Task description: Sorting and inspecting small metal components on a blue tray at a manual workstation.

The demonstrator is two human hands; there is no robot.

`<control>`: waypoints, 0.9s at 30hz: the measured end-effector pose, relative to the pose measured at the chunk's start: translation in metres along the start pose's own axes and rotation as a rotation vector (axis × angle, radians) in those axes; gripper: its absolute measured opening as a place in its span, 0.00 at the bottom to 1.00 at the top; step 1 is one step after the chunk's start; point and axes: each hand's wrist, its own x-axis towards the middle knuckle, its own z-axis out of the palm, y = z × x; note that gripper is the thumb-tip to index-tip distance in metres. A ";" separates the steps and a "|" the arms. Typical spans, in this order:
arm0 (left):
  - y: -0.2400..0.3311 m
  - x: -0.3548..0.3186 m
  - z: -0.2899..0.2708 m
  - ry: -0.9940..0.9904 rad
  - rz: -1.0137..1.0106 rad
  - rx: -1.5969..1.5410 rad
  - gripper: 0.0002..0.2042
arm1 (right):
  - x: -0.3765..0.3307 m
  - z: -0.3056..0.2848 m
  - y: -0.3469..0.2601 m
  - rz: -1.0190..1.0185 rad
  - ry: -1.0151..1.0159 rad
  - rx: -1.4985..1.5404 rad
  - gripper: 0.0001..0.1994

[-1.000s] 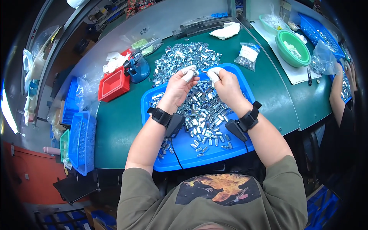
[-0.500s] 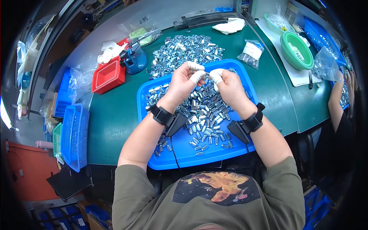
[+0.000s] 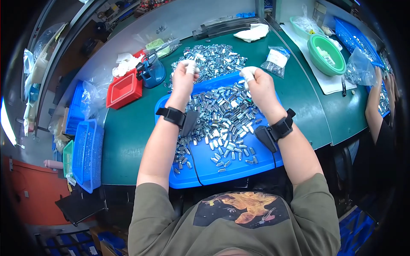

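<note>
Left hand [image 3: 184, 78]: I see it closed, contents hidden, over the shallow blue plastic tray's [image 3: 239, 168] far edge.
Right hand [image 3: 257, 85]: likewise closed.
Small silver metal parts [image 3: 222, 113]: heaped nearer me, between both wrists.

Bright, even overhead light; strong fisheye bend.
The green table [image 3: 128, 141] is evenly lit with soft, short shadows, and the small metal parts [image 3: 222, 115] glint. A black vignette rings the frame, straight edges curve near it, and the centre stays sharp.
</note>
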 end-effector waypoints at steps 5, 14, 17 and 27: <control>0.004 -0.008 0.019 0.160 0.674 0.928 0.08 | 0.008 -0.003 0.017 -0.085 0.181 -0.118 0.08; 0.003 -0.040 0.072 -0.588 0.320 0.966 0.08 | 0.003 0.007 0.019 -0.164 0.170 -0.188 0.09; 0.002 -0.046 0.057 -0.647 0.164 0.484 0.07 | 0.000 0.009 0.017 -0.119 0.085 -0.168 0.10; 0.019 -0.049 0.040 -0.479 -0.092 -0.154 0.09 | -0.006 0.005 0.000 -0.061 -0.116 -0.185 0.10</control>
